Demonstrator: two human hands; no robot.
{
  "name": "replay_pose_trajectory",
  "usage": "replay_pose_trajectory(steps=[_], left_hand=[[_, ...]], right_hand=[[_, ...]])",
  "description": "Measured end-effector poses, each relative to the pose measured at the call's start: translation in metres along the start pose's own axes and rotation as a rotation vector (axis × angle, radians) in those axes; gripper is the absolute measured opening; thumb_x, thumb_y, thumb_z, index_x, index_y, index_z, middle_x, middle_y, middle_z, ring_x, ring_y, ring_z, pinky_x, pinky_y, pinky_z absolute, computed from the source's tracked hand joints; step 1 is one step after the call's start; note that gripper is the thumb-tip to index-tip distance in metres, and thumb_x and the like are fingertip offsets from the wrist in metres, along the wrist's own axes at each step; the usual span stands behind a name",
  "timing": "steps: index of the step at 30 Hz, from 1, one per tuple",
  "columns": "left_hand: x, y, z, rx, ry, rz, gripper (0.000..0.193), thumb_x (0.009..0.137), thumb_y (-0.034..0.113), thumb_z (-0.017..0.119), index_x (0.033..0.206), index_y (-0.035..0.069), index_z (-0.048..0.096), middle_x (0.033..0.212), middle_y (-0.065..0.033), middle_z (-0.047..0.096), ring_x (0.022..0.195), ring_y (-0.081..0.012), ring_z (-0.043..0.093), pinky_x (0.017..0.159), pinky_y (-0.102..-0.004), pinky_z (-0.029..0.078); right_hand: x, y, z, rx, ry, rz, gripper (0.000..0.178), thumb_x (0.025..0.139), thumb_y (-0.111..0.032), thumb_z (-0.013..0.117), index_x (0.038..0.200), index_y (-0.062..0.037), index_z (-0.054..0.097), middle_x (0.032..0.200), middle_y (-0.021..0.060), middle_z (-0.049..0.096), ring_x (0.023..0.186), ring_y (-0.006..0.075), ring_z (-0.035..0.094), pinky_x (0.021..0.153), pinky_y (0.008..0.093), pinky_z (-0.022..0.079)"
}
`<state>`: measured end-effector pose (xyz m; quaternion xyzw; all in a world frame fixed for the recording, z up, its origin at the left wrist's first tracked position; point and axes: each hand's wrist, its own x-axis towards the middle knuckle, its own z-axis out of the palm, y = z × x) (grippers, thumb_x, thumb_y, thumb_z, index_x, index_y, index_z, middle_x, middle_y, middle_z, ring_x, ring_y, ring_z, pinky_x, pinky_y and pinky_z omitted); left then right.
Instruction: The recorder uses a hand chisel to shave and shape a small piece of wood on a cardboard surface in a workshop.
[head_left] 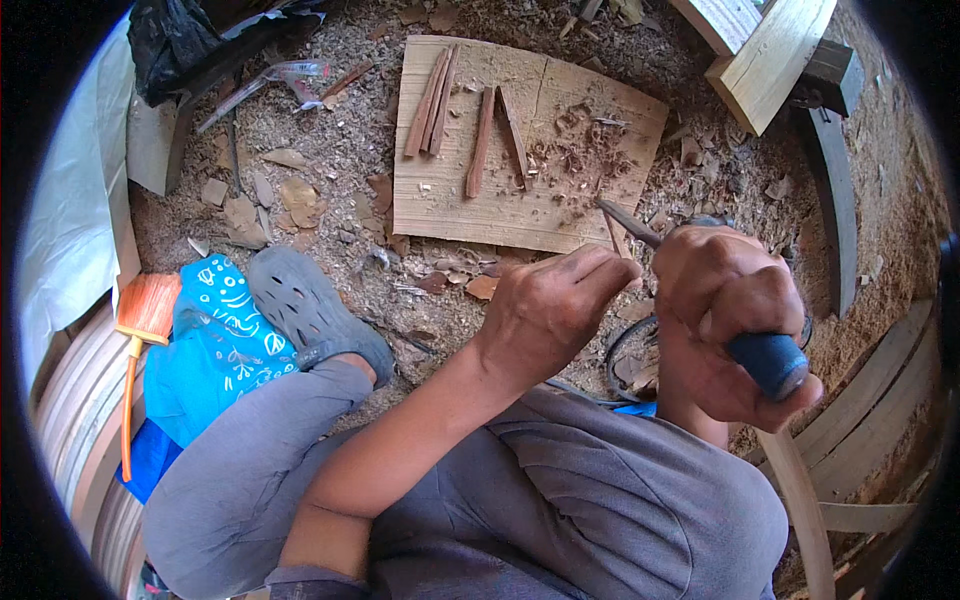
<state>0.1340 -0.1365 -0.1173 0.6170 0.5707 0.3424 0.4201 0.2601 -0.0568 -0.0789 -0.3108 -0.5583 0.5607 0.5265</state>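
Observation:
My right hand [725, 290] is wrapped round the blue handle of a chisel [768, 365], whose metal blade points to the upper left over the board's near right corner. Beside the blade, the closed fingers of my left hand [560, 310] pinch a thin wood strip [614, 234], which is mostly hidden by the fingers. Both hands are just in front of a flat wooden board [450, 205] on the ground. Several reddish-brown wood sticks [480, 145] lie on the board's left and middle. Curled shavings [580, 150] are scattered over its right side.
Sawdust and dry leaves cover the ground. Pale timber pieces [770, 65] stand at the far right, by a dark curved bar [830, 210]. At left are an orange brush [145, 310], a blue patterned cloth [225, 320] and my grey clog [315, 310]. A black cable [615, 350] runs below my hands.

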Motion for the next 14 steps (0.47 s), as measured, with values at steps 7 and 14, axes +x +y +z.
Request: replay_pose_trajectory(steps=[7, 14], left_hand=[[-0.005, -0.001, 0.002, -0.003, 0.032, 0.003, 0.021, 0.083, 0.0, 0.073, 0.102, 0.008, 0.071, 0.093, -0.0085, 0.072, 0.078, -0.0289, 0.074, 0.064, -0.0392, 0.059], [-0.004, -0.005, 0.003, 0.039, 0.069, 0.045, 0.013, 0.091, 0.009, 0.07, 0.104, 0.012, 0.067, 0.085, -0.0051, 0.067, 0.07, -0.0234, 0.072, 0.054, -0.0354, 0.057]], right_hand=[[0.006, -0.007, 0.0, 0.096, -0.059, -0.018, 0.067, 0.095, -0.073, 0.044, 0.075, -0.0096, 0.053, 0.055, 0.0039, 0.046, 0.042, 0.0163, 0.042, 0.041, 0.0317, 0.031], [-0.002, -0.003, 0.001, 0.035, -0.06, 0.035, 0.07, 0.094, -0.077, 0.045, 0.078, -0.0107, 0.057, 0.056, 0.0079, 0.051, 0.045, 0.0177, 0.051, 0.041, 0.0394, 0.041]])
